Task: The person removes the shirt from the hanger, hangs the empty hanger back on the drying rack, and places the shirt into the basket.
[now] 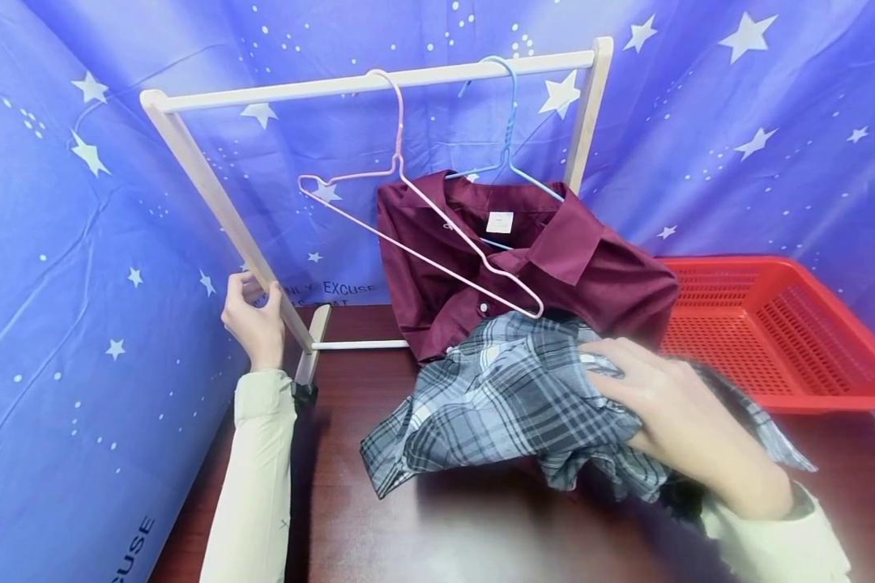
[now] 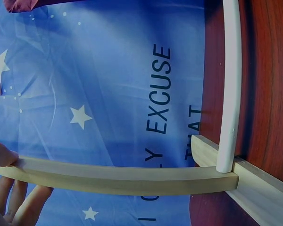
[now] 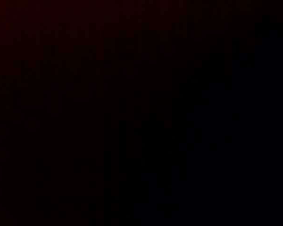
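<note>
My left hand grips the left upright of a wooden clothes rack, thumb on one side and fingers round the other. The left wrist view shows the same hold on the post. In my right hand is a grey plaid shirt, bunched up and held over the table. A pink wire hanger hangs bare from the top rail, its lower corner overlapping the plaid shirt's upper edge. Behind it a maroon shirt hangs on a blue hanger. The right wrist view is almost black.
A red plastic basket stands at the right, behind my right forearm. Blue star-printed cloth surrounds the table at the back and sides. The rack's white lower bar runs low above the tabletop.
</note>
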